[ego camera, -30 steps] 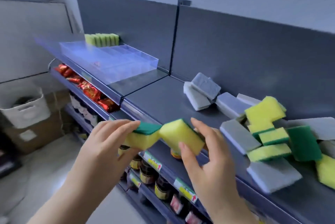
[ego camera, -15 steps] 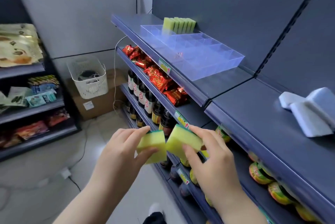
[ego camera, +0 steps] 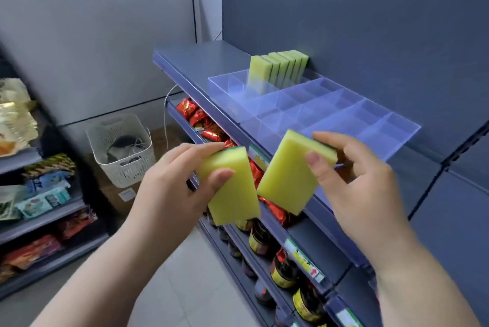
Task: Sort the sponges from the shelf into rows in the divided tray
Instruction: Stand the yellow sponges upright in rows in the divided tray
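Sponges in hand: two yellow sponges, each with a green scouring layer along the top edge, held in the air at centre frame, in front of and below the tray.
Left sponge: broad yellow face toward the camera, tilted, lower end hanging free.
Right sponge: tilted the other way, its upper corner overlapping the tray's near edge in the picture.
Gap between the two: lower corners just beside each other; contact cannot be told.
Left hand: grips the left sponge, thumb on the yellow face, fingers curled over the green edge.
Right hand: pinches the right sponge near its upper corner, thumb in front, fingers behind.
Divided tray: clear plastic with many compartments, on the top shelf, upper centre to right; its near long side lies close to the shelf's front lip.
Sponge row: several yellow-green sponges standing on edge, packed face to face, in the tray's far compartments by the dark back panel.
Open room: the tray compartments nearer the camera hold nothing visible; bare shelf lies left of the tray.
Below: red foil packets, then dark jars on lower shelves.
Lower left: white slatted basket on the floor.
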{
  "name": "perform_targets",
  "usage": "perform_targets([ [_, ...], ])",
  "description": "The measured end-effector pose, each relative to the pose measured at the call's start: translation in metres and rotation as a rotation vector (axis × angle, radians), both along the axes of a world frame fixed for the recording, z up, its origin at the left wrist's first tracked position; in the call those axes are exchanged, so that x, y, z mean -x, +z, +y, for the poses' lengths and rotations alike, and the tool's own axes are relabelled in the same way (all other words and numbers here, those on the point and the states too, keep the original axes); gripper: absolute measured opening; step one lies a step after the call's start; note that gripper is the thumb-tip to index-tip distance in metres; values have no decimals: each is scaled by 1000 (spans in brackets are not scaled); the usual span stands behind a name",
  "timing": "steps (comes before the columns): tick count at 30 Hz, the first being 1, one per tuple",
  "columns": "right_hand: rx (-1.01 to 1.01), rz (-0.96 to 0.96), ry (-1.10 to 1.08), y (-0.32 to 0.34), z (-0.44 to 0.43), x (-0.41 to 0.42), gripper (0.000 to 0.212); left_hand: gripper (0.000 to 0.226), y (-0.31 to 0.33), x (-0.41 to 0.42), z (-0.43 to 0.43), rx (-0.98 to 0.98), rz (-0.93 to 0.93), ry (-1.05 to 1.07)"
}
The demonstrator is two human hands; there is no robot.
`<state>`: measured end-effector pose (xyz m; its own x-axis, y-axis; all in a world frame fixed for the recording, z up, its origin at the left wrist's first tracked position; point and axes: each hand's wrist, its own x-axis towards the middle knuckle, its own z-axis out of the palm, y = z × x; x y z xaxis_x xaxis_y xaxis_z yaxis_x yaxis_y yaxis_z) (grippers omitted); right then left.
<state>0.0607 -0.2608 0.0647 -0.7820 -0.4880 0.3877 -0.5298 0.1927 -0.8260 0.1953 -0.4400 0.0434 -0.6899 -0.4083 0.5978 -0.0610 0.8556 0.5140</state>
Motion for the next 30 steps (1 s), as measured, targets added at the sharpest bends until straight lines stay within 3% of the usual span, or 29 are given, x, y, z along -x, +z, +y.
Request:
perform_targets([
  [8,132,-168,-5,19,-68,56,27,42,-2,69,-90,-133,76,7],
  [17,160,-114,-407,21,-147,97,30,33,17,193,-201,-121,107,-366],
  [23,211,-105,-629,27,-205,113,26,53,25,258,-271,-205,72,-572],
  [30,247,-163,-761,19,-238,118,29,35,13,293,-301,-227,91,-672],
])
